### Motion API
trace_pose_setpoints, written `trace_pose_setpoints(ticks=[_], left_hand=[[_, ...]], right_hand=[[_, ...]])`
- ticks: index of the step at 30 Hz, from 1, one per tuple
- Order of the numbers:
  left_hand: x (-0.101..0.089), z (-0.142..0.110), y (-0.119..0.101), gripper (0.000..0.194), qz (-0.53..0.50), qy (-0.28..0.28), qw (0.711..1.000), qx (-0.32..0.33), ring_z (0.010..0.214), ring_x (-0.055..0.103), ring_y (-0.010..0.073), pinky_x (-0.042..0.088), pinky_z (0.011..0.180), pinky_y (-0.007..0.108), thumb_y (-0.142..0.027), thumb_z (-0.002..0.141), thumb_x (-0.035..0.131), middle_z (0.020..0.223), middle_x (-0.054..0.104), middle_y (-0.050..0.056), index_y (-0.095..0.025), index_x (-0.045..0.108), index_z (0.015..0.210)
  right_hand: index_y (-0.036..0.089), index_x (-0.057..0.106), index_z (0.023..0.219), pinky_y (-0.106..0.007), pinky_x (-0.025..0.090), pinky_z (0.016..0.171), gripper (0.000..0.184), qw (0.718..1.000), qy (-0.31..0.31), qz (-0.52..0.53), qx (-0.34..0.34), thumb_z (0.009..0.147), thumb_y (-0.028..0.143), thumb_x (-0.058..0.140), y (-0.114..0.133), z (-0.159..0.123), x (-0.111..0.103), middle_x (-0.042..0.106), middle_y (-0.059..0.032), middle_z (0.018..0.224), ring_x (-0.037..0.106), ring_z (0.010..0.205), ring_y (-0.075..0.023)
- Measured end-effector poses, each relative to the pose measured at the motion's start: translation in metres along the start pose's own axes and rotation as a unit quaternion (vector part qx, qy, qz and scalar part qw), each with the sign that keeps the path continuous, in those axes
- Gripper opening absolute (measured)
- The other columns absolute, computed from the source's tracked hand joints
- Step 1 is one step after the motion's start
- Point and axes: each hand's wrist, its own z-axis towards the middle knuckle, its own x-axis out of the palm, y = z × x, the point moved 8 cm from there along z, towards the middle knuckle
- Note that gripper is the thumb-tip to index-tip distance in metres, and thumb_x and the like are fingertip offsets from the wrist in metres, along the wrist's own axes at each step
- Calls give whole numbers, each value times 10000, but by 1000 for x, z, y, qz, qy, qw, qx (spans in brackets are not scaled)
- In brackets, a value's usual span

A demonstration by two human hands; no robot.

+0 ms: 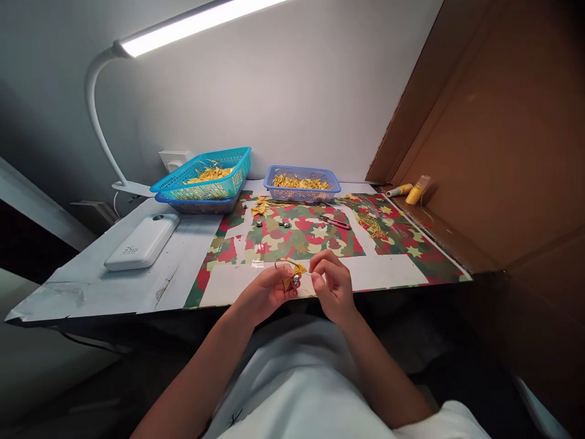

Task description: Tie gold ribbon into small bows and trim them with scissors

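Note:
At the table's front edge, my left hand (267, 291) pinches a gold ribbon bow (299, 269) with a looped tail above it. A shiny silver bell (295, 280) sits against the bow at my fingertips. Just to the right, my right hand (333, 281) is closed in a pinch. A thin pale line, too fine to name, runs from its fingertips toward the bow. Farther back on the patterned sheet (320, 231) lie several small silver bells (284, 224) and a pink-handled cutting tool (337, 223).
A turquoise basket (201, 189) stacked on a blue one and a purple-blue basket (301, 195) hold gold bows. Loose gold ribbons (262, 206), gold cord (372, 225), yellow thread spools (417, 190), a white power bank (142, 242) and a lamp (94, 116) surround the work area.

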Motion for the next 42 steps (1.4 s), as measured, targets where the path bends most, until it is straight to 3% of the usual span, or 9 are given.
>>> trace_pose_setpoints(ticks=[37, 42], left_hand=[[5, -1, 0, 79, 3, -1, 1000, -13, 596, 543, 91, 465, 552, 196, -133, 641, 698, 666, 597, 10, -124, 626, 674], [6, 4, -1, 55, 15, -2, 999, -43, 590, 531, 83, 447, 535, 183, -112, 647, 670, 657, 583, 8, -123, 618, 661]], right_hand=[[212, 429, 607, -308, 423, 682, 207, 998, 17, -48, 22, 806, 163, 463, 1, -3, -1, 584, -29, 772, 531, 738, -159], [206, 445, 627, -296, 425, 686, 207, 999, 39, -29, 15, 830, 171, 469, -3, 1, -1, 576, -28, 789, 531, 744, -152]])
